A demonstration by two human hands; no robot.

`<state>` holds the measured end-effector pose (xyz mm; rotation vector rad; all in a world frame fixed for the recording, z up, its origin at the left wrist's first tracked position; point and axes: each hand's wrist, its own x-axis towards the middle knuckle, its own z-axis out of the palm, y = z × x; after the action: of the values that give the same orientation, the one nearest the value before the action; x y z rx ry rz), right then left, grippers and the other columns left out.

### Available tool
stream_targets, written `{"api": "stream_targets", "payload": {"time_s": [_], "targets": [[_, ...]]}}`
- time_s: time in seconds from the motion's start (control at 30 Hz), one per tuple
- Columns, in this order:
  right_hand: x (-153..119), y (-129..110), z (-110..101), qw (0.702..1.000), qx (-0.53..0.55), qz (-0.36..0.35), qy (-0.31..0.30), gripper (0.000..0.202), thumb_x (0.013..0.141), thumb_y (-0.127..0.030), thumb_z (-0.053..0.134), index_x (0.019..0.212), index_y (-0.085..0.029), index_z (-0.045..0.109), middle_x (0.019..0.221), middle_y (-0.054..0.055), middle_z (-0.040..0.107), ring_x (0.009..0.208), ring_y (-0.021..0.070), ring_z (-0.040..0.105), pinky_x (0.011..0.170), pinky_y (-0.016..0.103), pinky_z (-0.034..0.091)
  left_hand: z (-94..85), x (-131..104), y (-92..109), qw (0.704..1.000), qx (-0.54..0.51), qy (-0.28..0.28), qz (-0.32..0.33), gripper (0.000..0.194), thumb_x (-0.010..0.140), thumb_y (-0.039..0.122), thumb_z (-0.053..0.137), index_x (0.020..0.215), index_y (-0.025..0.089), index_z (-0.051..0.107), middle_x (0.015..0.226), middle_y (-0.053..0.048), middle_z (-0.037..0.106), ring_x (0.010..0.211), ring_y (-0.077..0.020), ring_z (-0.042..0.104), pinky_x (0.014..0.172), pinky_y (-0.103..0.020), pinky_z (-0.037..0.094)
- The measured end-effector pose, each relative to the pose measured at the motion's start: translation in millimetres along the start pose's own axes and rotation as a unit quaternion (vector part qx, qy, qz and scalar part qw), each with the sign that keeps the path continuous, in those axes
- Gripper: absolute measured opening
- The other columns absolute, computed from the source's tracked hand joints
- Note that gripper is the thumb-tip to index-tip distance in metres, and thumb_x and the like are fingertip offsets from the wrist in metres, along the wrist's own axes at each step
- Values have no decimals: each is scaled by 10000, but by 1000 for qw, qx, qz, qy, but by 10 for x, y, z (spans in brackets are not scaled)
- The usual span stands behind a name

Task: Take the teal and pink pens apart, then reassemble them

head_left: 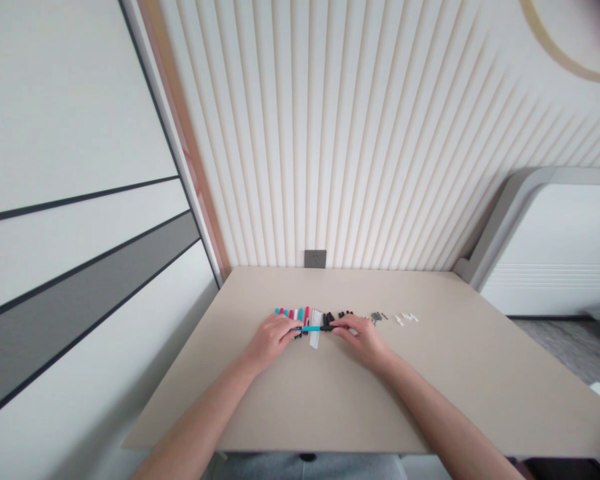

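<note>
A slim blue and black pen [311, 328] lies level between my two hands, just above the table. My left hand [274, 337] pinches its left end, and my right hand [359, 335] pinches the black end on the right. Behind my left fingers stand out several blue, red and white pen barrels [301, 313] in a row, partly covered by the hand. White thin sticks [315, 341] lie in a bundle beneath the pen. Short black pen pieces [329, 316] are grouped behind my right fingers, some partly hidden.
To the right of my right hand are small dark grey pieces [377, 317] and small white pieces [399, 320]. All lie on a beige table [310, 400] set against a ribbed wall with a dark socket [315, 259]. A white cabinet [105, 333] borders the left side.
</note>
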<state>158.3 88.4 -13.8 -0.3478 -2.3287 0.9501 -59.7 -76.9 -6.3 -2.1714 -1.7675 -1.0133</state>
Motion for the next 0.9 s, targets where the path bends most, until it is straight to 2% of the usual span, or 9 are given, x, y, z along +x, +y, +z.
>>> {"api": "stream_targets", "payload": {"time_s": [0.17,0.23,0.3,0.4,0.53,0.67,0.73,0.8,0.9], "targets": [[-10,-83,-27,999,-30,10,-42,458,982,-400,402,667,-192,662,642,25,635,624,154,588,630,270,437,1,-1,-3,1000,8,-7,5,151,949,244,528,1052,209,635,879,-29,697,818,-176,608,796,-327,458],[-15,-97,-32,998,-30,7,-46,408,981,-399,401,771,-196,687,698,29,648,652,156,588,631,268,436,-1,-1,-8,1000,11,-2,0,151,952,254,524,1041,207,638,860,-29,692,809,-175,606,787,-323,460],[-18,-103,-31,999,-19,0,-39,291,950,-402,471,994,-207,681,811,39,666,716,164,596,652,270,454,-1,-4,-15,1000,12,8,-10,159,955,270,519,1029,203,642,845,-33,682,795,-174,602,771,-316,464],[-18,-108,-24,1000,-2,-6,-16,315,905,-400,551,1156,-219,613,913,54,665,790,178,601,701,289,483,0,-10,-21,999,13,18,-24,172,959,286,510,1020,201,646,839,-37,674,782,-170,599,750,-304,468],[-7,-119,-33,1000,-7,-10,-5,254,927,-415,512,983,-216,659,852,57,659,771,186,599,662,290,476,2,-8,-7,1000,14,10,-5,174,964,277,499,1037,207,642,850,-35,688,785,-168,611,759,-309,469],[-1,-121,-55,998,-45,-36,-29,410,980,-421,410,741,-193,653,694,46,622,666,165,566,639,289,435,-10,9,18,1000,12,3,17,169,961,255,503,1053,209,638,859,-37,696,806,-170,627,779,-321,468],[-3,-119,-60,997,-49,-35,-38,464,1001,-407,349,718,-189,646,677,46,620,656,163,565,649,294,432,-13,14,21,1000,17,-2,19,175,962,254,499,1055,210,640,861,-40,696,811,-171,628,782,-324,470],[-7,-115,-62,998,-39,-30,-39,410,998,-404,363,819,-192,667,743,54,645,700,169,586,675,296,445,-12,14,16,1000,22,-4,14,180,963,263,496,1052,210,643,848,-40,693,797,-172,622,774,-324,469],[-12,-105,-57,999,-23,-30,-17,276,939,-415,505,1068,-210,637,877,60,658,795,184,605,735,307,471,-1,5,-2,1000,25,3,5,175,962,270,501,1045,206,641,834,-36,689,777,-171,612,761,-321,467]]}}
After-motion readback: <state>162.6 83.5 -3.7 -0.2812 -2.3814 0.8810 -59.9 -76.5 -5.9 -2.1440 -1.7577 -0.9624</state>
